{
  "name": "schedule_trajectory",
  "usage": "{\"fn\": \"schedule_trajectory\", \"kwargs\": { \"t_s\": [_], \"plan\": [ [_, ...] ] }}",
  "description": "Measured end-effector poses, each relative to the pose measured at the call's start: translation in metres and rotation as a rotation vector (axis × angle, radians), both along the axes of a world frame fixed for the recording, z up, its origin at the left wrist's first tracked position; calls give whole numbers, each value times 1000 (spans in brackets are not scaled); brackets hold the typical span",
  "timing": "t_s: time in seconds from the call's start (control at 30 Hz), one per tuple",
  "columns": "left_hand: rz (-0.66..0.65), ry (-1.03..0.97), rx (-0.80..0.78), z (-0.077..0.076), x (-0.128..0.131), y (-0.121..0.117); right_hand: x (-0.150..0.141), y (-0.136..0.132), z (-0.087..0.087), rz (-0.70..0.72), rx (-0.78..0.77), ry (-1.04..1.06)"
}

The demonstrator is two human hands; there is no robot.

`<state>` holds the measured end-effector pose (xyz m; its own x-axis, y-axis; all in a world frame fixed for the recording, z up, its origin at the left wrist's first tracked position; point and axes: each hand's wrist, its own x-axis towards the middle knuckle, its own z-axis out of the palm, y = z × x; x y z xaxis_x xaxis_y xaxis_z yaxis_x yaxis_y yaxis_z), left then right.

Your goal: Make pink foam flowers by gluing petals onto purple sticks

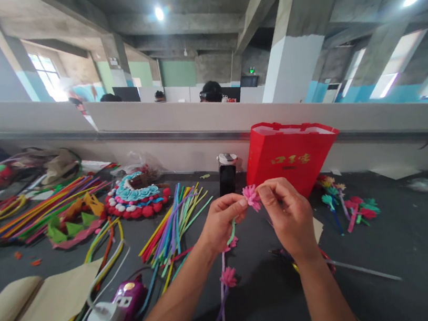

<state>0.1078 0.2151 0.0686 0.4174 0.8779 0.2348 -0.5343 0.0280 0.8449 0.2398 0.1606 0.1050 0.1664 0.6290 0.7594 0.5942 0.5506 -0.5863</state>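
Observation:
Above the dark table, a small pink flower (251,197) made of fuzzy craft stems is between my two hands. My left hand (225,217) is closed on it, with a light green stem (232,232) hanging below the fingers. At the flower's right side, my right hand (288,211) pinches its petals between thumb and forefinger. Beneath my left hand lies another pink flower (228,277) with pale and purple stems. A partly hidden pink bloom shows just behind that hand. Under my right wrist is a tool with red handles, mostly covered.
A red paper bag (292,152) and a dark bottle (227,177) stand by the partition. Left are bundled coloured pipe cleaners (176,229), a beaded blue-and-red headpiece (137,195), a purple power strip (116,317) and an open notebook (51,305). Finished flowers (360,209) lie right.

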Motion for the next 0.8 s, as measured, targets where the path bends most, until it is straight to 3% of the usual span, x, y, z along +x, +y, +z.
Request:
{"fn": "schedule_trajectory", "kwargs": {
  "t_s": [0.8],
  "plan": [
    [68,5,11,-6,2,0,-3,0,2,5,-4,-81]
  ]
}}
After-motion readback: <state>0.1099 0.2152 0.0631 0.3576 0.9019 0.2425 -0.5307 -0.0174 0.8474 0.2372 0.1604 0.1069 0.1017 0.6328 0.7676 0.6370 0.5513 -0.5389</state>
